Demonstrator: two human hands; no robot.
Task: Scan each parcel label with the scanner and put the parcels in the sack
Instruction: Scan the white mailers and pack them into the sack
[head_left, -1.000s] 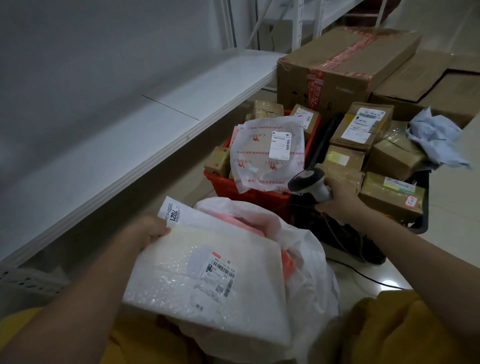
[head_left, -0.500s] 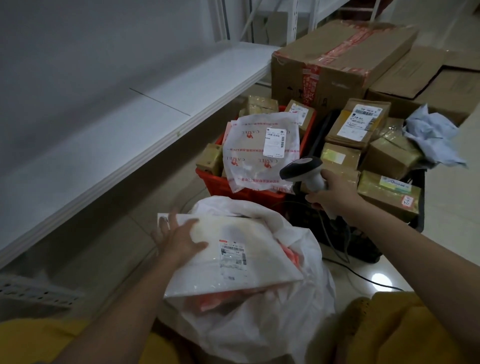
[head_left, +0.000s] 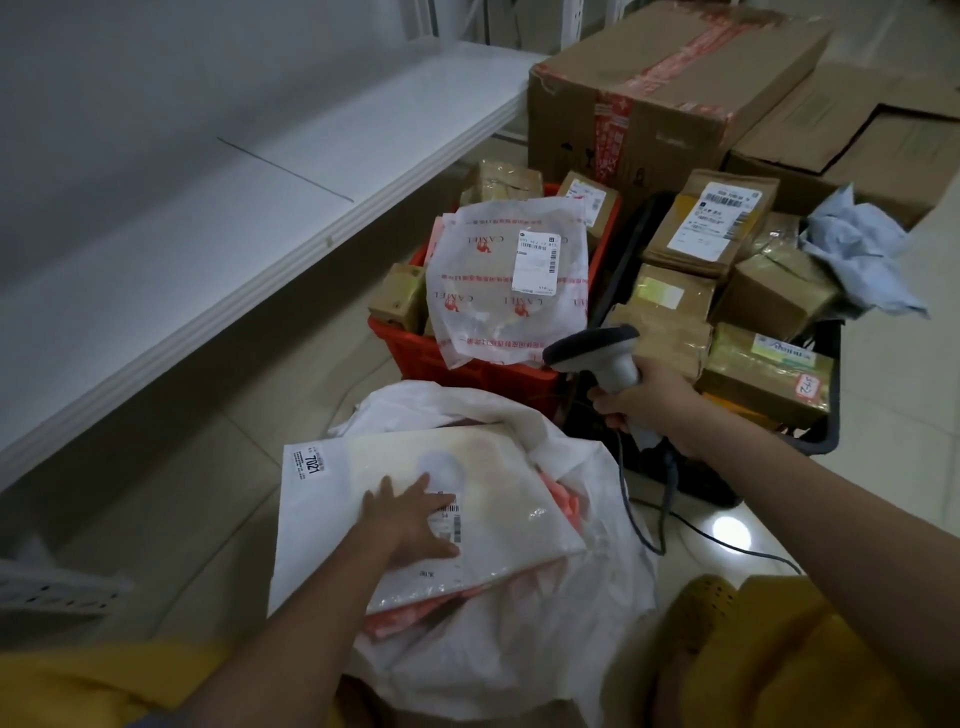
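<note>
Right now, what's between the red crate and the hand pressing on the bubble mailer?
In the head view, only the sack's bunched white rim lies between the red crate and the left hand on the bubble mailer.

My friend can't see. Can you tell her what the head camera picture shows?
A person's left hand presses a flat white bubble-wrap parcel onto the open white sack, while the right hand holds a grey barcode scanner. Behind sit a red crate with a printed plastic mailer and taped brown boxes.
</note>
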